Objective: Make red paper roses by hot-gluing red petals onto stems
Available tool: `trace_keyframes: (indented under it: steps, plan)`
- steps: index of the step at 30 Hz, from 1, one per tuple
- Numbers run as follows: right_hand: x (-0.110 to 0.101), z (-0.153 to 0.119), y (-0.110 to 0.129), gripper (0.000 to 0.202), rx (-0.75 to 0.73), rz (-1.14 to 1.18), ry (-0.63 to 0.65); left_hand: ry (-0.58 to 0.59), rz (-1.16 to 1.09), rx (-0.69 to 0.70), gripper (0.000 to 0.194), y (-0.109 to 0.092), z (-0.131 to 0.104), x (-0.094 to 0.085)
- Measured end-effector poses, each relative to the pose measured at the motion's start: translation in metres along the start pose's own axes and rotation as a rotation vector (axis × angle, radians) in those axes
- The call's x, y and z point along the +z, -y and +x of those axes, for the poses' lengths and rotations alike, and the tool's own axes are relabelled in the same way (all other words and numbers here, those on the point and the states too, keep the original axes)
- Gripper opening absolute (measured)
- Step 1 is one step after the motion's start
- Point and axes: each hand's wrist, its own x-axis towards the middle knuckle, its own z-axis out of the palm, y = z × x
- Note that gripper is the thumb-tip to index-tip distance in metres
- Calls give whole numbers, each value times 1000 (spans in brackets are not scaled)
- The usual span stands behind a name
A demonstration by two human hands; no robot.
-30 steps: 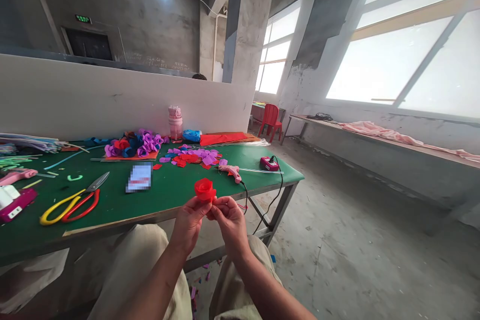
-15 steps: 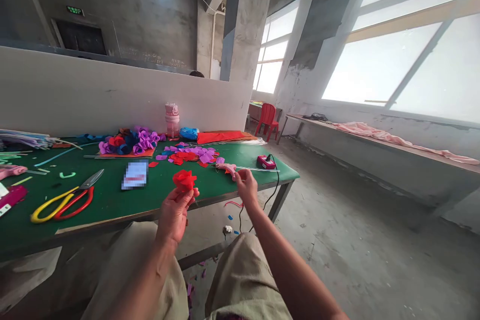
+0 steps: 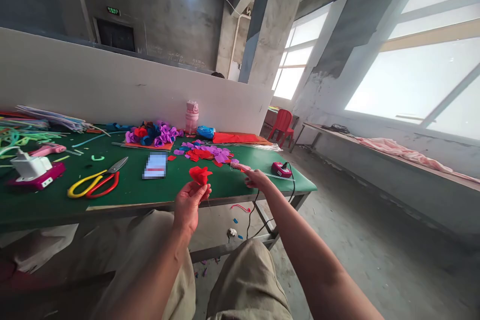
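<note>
My left hand (image 3: 190, 205) pinches a red crepe-paper flower (image 3: 200, 175) upright over the table's front edge, petals upward. My right hand (image 3: 258, 181) is closed about the rear of a pink glue gun (image 3: 240, 165) at the table's right side; the hand partly hides its handle. The gun's nose points left, toward loose purple and red paper petals (image 3: 212, 153). A clear glue stick shows to the right of the hand.
On the green table (image 3: 127, 187) are scissors (image 3: 98, 180), a phone (image 3: 154, 165), a heap of paper flowers (image 3: 153, 133), a pink bottle (image 3: 191, 119) and a power socket (image 3: 281, 170). Another pink glue gun (image 3: 48, 149) lies left. A black cable hangs over the right edge.
The view has turned left, so the table appears further right. My right hand has shifted slightly forward with the glue gun. The red flower stays in my left hand, turned a little.
</note>
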Motion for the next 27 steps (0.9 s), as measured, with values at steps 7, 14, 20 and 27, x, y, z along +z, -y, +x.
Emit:
trace_keyframes:
  steps: [7, 14, 20, 27]
  plan:
    - [-10, -68, 11, 22, 94, 288, 159, 22, -85, -12, 39, -7, 0, -1]
    - [-3, -130, 21, 25, 212, 744, 301, 66, -154, -61, 34, -7, 2, -3]
    - [-2, -159, 31, 28, 22, 688, 318, 93, -147, -72, 33, -8, 2, -4]
    - [0, -181, 54, 41, -72, 313, 278, 107, -163, -85, 33, -8, 2, -3]
